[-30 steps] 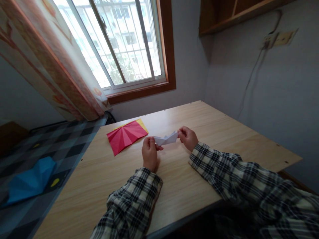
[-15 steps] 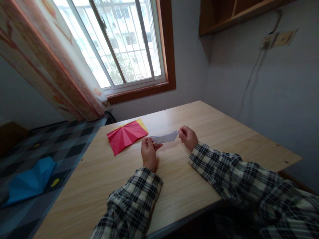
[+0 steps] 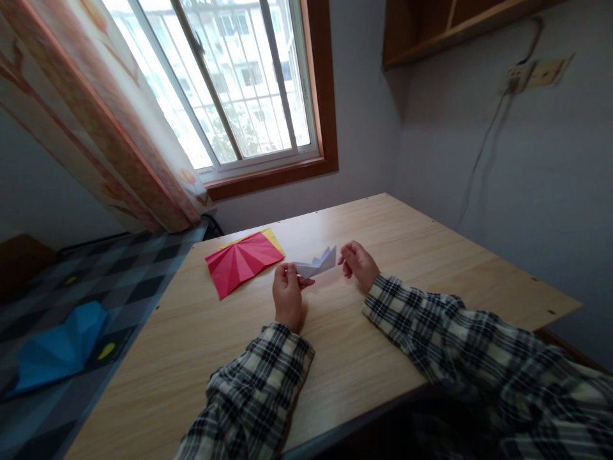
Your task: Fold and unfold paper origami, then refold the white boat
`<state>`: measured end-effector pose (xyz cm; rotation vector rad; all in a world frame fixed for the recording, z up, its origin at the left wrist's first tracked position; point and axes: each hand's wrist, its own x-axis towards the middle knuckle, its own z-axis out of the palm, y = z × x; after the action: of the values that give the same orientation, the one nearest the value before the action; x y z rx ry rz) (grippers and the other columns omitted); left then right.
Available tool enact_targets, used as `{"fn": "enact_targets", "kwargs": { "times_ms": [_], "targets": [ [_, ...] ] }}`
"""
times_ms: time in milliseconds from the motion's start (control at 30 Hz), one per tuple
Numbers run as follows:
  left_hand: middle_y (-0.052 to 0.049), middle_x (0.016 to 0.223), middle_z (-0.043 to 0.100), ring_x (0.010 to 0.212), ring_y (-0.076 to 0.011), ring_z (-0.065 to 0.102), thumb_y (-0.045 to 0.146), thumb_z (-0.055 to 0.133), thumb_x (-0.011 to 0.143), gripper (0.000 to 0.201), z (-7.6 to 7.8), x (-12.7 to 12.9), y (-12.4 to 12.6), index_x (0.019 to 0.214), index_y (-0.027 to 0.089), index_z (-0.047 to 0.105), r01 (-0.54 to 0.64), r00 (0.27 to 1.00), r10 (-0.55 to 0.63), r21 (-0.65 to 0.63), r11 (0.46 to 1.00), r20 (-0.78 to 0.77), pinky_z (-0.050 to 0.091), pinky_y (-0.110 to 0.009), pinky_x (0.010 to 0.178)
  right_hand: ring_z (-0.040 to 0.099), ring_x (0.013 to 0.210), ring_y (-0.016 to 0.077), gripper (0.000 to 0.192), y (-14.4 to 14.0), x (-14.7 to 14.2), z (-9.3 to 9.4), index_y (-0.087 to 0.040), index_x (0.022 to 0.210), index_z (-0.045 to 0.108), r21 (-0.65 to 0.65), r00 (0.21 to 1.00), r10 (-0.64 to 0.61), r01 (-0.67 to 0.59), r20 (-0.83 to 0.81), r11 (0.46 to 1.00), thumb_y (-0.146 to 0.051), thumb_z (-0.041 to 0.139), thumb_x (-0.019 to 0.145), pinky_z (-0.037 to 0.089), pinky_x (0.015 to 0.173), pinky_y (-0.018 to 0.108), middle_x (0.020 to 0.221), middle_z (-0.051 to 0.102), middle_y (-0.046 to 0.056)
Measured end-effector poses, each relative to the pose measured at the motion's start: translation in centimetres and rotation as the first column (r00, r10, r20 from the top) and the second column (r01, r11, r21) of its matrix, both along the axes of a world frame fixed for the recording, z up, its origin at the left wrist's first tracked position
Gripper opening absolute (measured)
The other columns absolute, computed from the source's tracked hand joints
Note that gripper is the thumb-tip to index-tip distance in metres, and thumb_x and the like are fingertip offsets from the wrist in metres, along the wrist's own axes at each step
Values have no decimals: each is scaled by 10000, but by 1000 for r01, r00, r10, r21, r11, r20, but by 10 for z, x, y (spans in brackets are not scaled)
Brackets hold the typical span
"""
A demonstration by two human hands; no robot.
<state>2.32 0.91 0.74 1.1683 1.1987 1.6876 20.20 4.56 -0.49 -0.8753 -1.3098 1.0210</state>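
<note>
A folded piece of white paper (image 3: 317,263) is held above the wooden table, its left end pinched between the thumb and fingers of my left hand (image 3: 287,291). Its right part rises in pointed, zigzag folds. Just right of those points is my right hand (image 3: 360,265), its fingers loosely curled and slightly apart, with a small gap between them and the paper. Beyond my left hand lies a creased red sheet of paper (image 3: 244,262), partly covering a yellow sheet (image 3: 274,240).
The light wooden table (image 3: 345,358) runs toward the wall and window (image 3: 239,83). At left, a lower surface with a checked cloth (image 3: 138,281) bears a pleated blue paper (image 3: 62,348). A wall shelf (image 3: 431,38) hangs at upper right.
My right hand has let go of the white paper's right end. That end now stands up in separate points instead of lying stretched between both hands. My left hand keeps its grip.
</note>
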Motion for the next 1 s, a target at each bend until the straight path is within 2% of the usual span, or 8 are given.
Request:
{"fn": "enact_targets", "kwargs": {
  "times_ms": [100,167,300,433,533,667,867,1000],
  "targets": [
    [71,599,524,520,-87,571,535,561,859,354,2,1,-2,875,185,510,6,1000,-6,11,1000,-16,592,-275,596,550,509,92,567,-4,-3,-1,-213,1153,439,-87,983,162,-169,-81,982,-623,590,791,450,407,207,840,596,-8],
    [71,607,523,520,-85,564,542,561,858,362,2,2,-2,877,185,508,19,1000,-19,11,1000,-9,595,-279,598,583,552,105,703,-6,-6,-1,-221,1240,400,-140,958,269,-281,-97,949,-585,700,718,482,420,214,896,611,13],
    [69,622,523,520,-83,560,563,575,840,388,4,3,-4,879,183,511,76,997,-76,-2,997,-6,595,-276,582,601,580,104,564,-9,-10,-1,-182,1090,522,-179,905,415,-425,-91,887,-517,751,698,504,460,211,909,652,48],
    [53,654,539,526,-76,544,572,599,819,405,6,5,-5,840,175,518,113,994,-113,1,994,-7,591,-266,567,600,574,95,458,-10,-8,2,-166,982,555,-161,911,403,-411,-84,897,-501,735,726,509,488,210,876,679,50],
    [47,660,540,542,-82,548,559,598,826,391,6,6,-6,829,176,521,123,992,-122,6,992,-20,592,-268,567,607,551,97,508,-10,-6,4,-198,1066,505,-184,916,389,-400,-93,898,-516,726,737,512,472,212,867,687,29],
    [41,669,545,561,-93,565,535,586,843,366,6,5,-6,816,175,528,111,990,-109,23,994,-88,583,-261,555,622,495,99,599,-12,-5,5,-213,1158,464,-192,881,465,-472,-83,860,-595,682,752,508,423,206,902,698,42],
    [45,634,546,525,-96,584,487,552,883,320,5,3,-7,802,178,530,103,963,-82,70,992,-257,514,-209,488,676,534,131,525,-12,-5,6,-213,1054,460,-241,877,459,-480,-140,844,-549,716,743,539,449,205,782,652,-9],
    [45,634,536,521,-92,574,488,547,887,319,5,2,-7,803,182,530,74,965,-49,89,993,-256,511,-203,486,693,564,138,421,-12,-8,3,-219,975,432,-278,877,432,-478,-213,833,-478,700,780,540,449,199,765,635,-26]
  ]
}}
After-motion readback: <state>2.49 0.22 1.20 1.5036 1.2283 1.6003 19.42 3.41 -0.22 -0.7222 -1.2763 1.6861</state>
